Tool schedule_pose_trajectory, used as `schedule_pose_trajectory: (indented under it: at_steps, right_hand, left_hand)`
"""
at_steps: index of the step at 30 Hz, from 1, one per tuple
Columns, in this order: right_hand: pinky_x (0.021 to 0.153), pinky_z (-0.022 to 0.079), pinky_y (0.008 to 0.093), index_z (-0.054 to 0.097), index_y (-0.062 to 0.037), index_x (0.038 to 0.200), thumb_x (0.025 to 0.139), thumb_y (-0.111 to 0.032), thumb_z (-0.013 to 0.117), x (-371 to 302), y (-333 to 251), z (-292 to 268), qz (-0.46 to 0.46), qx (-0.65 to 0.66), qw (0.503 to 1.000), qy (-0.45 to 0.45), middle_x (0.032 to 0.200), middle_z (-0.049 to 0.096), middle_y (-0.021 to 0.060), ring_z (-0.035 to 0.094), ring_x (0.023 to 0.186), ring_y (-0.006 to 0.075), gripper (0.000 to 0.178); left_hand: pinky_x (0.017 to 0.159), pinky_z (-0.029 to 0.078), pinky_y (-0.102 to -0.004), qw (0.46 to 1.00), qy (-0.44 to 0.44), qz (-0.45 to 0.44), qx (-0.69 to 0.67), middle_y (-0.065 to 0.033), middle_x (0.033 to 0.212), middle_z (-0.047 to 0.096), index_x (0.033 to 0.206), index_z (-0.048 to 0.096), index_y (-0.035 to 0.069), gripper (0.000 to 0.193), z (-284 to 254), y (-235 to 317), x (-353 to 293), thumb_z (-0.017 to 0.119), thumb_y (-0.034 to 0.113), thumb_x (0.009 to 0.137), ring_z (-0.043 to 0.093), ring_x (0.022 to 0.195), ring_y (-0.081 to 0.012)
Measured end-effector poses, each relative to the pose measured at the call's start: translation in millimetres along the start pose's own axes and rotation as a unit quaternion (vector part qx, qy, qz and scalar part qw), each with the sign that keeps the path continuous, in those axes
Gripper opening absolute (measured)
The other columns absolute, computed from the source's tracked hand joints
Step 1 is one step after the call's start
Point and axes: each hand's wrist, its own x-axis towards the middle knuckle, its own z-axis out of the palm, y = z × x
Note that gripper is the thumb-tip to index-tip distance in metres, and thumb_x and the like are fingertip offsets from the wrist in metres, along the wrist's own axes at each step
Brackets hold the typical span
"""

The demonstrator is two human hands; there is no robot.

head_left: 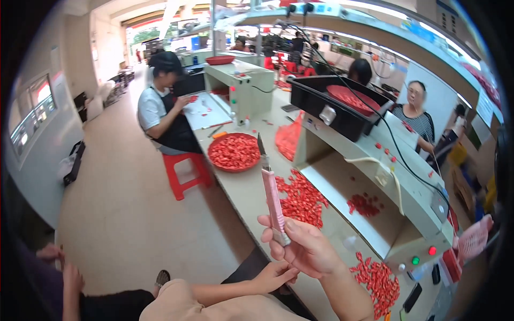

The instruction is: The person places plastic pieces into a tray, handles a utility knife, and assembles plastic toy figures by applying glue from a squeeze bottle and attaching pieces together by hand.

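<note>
Raised over the table's near part, my right hand is closed around the lower end of a utility knife. The knife has a pink handle and stands almost upright, with its dark blade pointing up. My left hand rests low by the table edge, beside my right wrist. Its fingers are bent and held together; no object shows in them, though part of the hand is hidden. Beyond the knife lies a heap of small glossy red pieces, with another red heap right of my right forearm.
A red basin full of red pieces stands farther up the table. At right is a light box-shaped machine with a black crate on top. A person sits on a red stool at left; another person is across.
</note>
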Motion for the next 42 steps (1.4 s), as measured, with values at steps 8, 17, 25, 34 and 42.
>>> schedule_pose_trajectory:
  at_steps: [8, 17, 25, 34, 42]
  right_hand:
    - [0.072, 0.044, 0.0277, 0.037, 0.0055, 0.136, 0.102, -0.029, 0.035, 53.7, 25.0, 14.2, 0.082, 0.067, 0.988, -0.115, 0.103, 0.059, 0.0087, 0.054, 0.078, 0.0137, 0.049]
    - [0.072, 0.044, 0.0277, 0.038, 0.0058, 0.136, 0.103, -0.028, 0.033, 96.3, 26.0, 25.2, 0.111, 0.054, 0.982, -0.142, 0.102, 0.059, 0.0091, 0.054, 0.077, 0.0133, 0.048]
    - [0.069, 0.046, 0.0291, 0.039, 0.0069, 0.134, 0.102, -0.028, 0.037, 104.3, 36.0, 28.1, 0.115, 0.053, 0.982, -0.142, 0.102, 0.06, 0.0107, 0.055, 0.076, 0.0146, 0.048]
    - [0.071, 0.045, 0.0299, 0.041, 0.0073, 0.132, 0.101, -0.029, 0.041, 97.4, 43.3, 38.9, 0.117, 0.036, 0.98, -0.154, 0.099, 0.06, 0.0106, 0.055, 0.075, 0.0159, 0.048]
    - [0.073, 0.044, 0.0275, 0.04, 0.0086, 0.133, 0.101, -0.027, 0.042, 88.6, 45.6, 38.8, 0.104, 0.024, 0.98, -0.17, 0.1, 0.058, 0.009, 0.05, 0.078, 0.014, 0.048]
  left_hand:
    - [0.064, 0.044, -0.0219, 0.993, 0.121, 0.009, -0.001, 0.0005, 0.074, 0.056, 0.085, 0.056, 0.003, 0.029, -9.6, 3.9, -35.9, 0.051, 0.028, 0.098, 0.053, 0.069, -0.0068]
    - [0.063, 0.044, -0.0221, 0.989, 0.142, 0.046, -0.001, 0.0005, 0.072, 0.057, 0.084, 0.056, 0.003, 0.028, -41.6, 10.5, -19.1, 0.051, 0.028, 0.098, 0.052, 0.068, -0.0065]
    - [0.06, 0.043, -0.0236, 0.987, 0.141, 0.067, 0.039, 0.001, 0.069, 0.055, 0.085, 0.057, 0.002, 0.03, -50.1, -0.7, -20.0, 0.052, 0.029, 0.098, 0.05, 0.064, -0.0066]
    - [0.06, 0.044, -0.0241, 0.978, 0.185, 0.099, 0.023, 0.0003, 0.07, 0.057, 0.089, 0.059, 0.001, 0.029, -51.0, 2.5, -26.0, 0.054, 0.029, 0.097, 0.052, 0.065, -0.0075]
    - [0.061, 0.046, -0.0242, 0.978, 0.17, 0.102, 0.066, -0.0017, 0.075, 0.06, 0.092, 0.06, 0.001, 0.029, -46.0, 0.7, -29.8, 0.055, 0.029, 0.096, 0.054, 0.068, -0.0081]
